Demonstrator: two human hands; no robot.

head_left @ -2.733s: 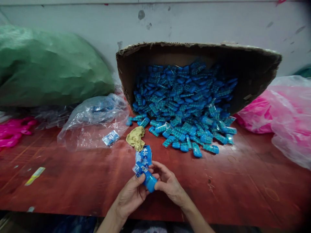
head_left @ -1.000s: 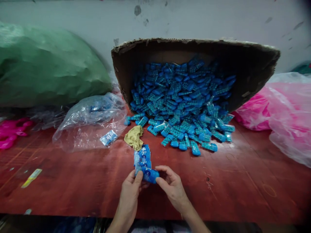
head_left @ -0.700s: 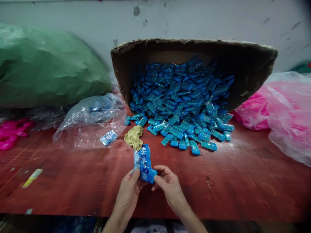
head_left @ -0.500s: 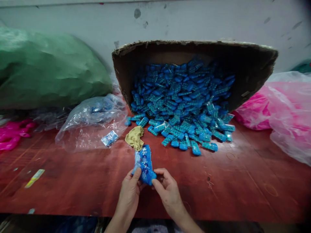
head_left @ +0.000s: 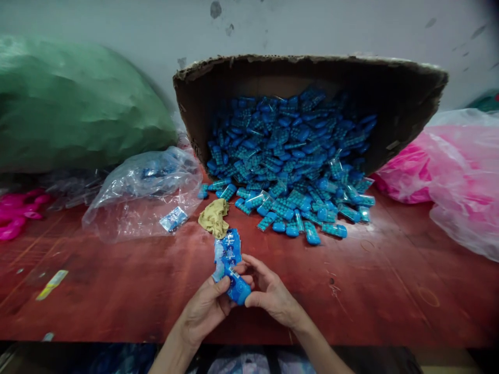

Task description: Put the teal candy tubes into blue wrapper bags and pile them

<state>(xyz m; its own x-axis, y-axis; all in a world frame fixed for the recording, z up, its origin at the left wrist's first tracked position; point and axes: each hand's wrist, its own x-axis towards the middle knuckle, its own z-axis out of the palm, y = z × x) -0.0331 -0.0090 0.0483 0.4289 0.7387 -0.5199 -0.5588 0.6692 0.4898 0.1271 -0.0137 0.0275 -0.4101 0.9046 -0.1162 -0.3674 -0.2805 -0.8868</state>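
Observation:
Near the front of the red table, my left hand [head_left: 208, 306] grips a small container [head_left: 238, 292] with a rounded blue end. Blue printed wrapping covers its upper part. My right hand [head_left: 271, 293] holds the same container from the right, with the thumb by its rounded end and the fingers along its upper side. Just beyond lies a stack of flat blue printed sleeves [head_left: 229, 245], partly hidden by my hands. A crumpled yellowish cloth [head_left: 214, 217] touches the far end of the stack. Some fingertips are hidden behind the container.
A cardboard box [head_left: 312, 65] lies on its side, spilling many blue-ended clear containers [head_left: 288, 202] with turquoise beads. Left are a clear plastic bag [head_left: 132, 208], a green sack [head_left: 78, 109] and a yellow-and-white strip [head_left: 52, 284]. Pink plastic bags [head_left: 463, 176] stand right.
My right hand's fingers have moved up and over the container's upper side. The container and my left hand have shifted slightly away from the stack. The view has moved a little.

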